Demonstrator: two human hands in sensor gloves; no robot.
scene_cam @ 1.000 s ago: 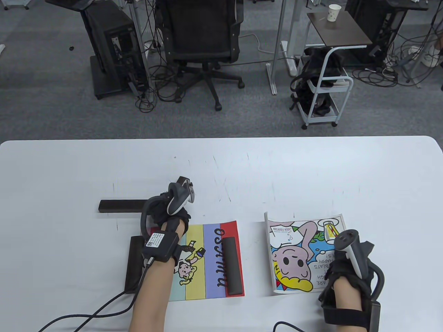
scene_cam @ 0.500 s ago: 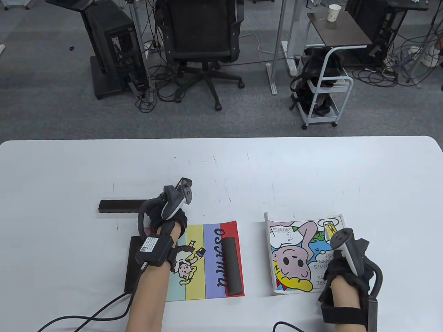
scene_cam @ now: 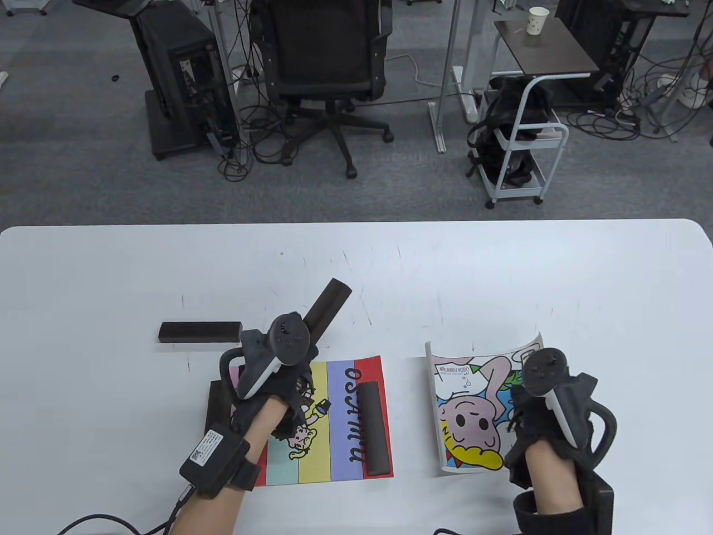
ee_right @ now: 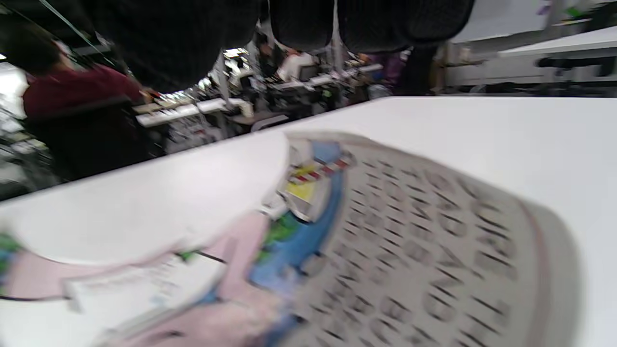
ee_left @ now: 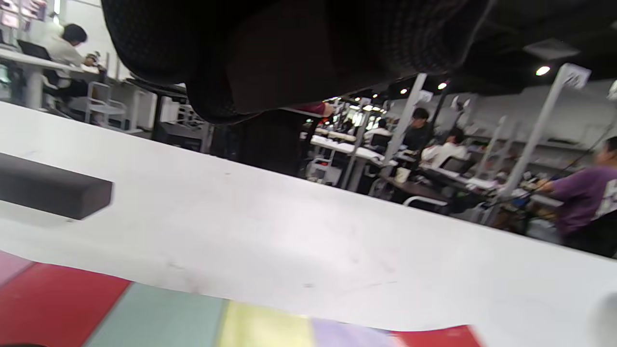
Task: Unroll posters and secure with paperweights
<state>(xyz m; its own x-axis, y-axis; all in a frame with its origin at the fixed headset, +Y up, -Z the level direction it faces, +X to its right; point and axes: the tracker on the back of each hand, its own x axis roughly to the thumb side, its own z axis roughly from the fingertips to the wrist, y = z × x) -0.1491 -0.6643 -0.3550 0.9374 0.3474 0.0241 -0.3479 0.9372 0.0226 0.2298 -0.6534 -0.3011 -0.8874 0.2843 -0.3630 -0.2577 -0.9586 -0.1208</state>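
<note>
My left hand point(scene_cam: 295, 376) grips a dark bar paperweight point(scene_cam: 328, 302) and holds it tilted above the table, its free end pointing far and right. The bar shows as a dark brown block between my fingers in the left wrist view point(ee_left: 279, 58). Below lies the flat striped poster point(scene_cam: 340, 423), with one bar point(scene_cam: 374, 426) on its right edge and another point(scene_cam: 214, 398) at its left edge. My right hand point(scene_cam: 521, 409) hovers over the right part of the cartoon poster point(scene_cam: 473, 412), holding nothing. That poster's far right corner point(scene_cam: 529, 344) curls up.
Another dark bar point(scene_cam: 199, 331) lies on the white table point(scene_cam: 501, 278) beyond the striped poster; it also shows in the left wrist view point(ee_left: 53, 193). Cables trail off the near edge. An office chair point(scene_cam: 323, 56) and a cart point(scene_cam: 523, 150) stand beyond the table.
My left hand has drawn back toward me, and a dark bar now sticks out of it at a tilt. My right hand has shifted left, and the cartoon poster's right edge has curled up.
</note>
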